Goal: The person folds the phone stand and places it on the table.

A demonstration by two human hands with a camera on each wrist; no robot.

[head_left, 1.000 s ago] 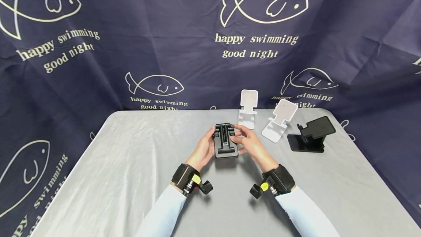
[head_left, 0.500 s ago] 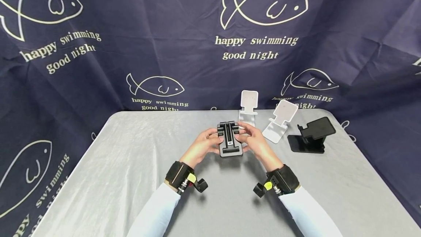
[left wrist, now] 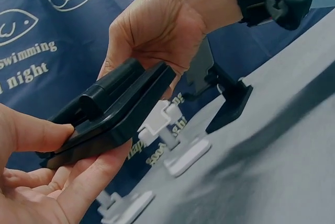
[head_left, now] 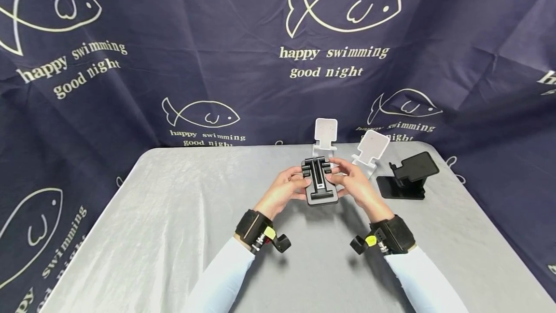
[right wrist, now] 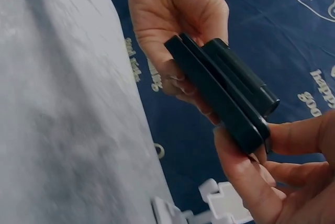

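Note:
A black folding phone stand (head_left: 321,182), folded flat, is held up above the table between both hands. My left hand (head_left: 284,190) grips its left edge, thumb on the upper face and fingers beneath, as the left wrist view also shows on the folded stand (left wrist: 110,109). On the opposite edge, my right hand (head_left: 358,187) pinches it with thumb and fingers; in the right wrist view the stand (right wrist: 220,93) appears edge-on, its two plates lying close together. The hinge bars face up in the head view.
Behind the hands, two white phone stands (head_left: 326,130) (head_left: 372,148) stand unfolded on the grey cloth-covered table (head_left: 182,197). An unfolded black phone stand (head_left: 414,170) is at the right. A dark blue curtain (head_left: 243,52) with fish prints hangs behind.
Both hands have carried the folded black stand to the right and slightly up in the head view. The left thumb has come onto its upper face. The other stands have stayed in place.

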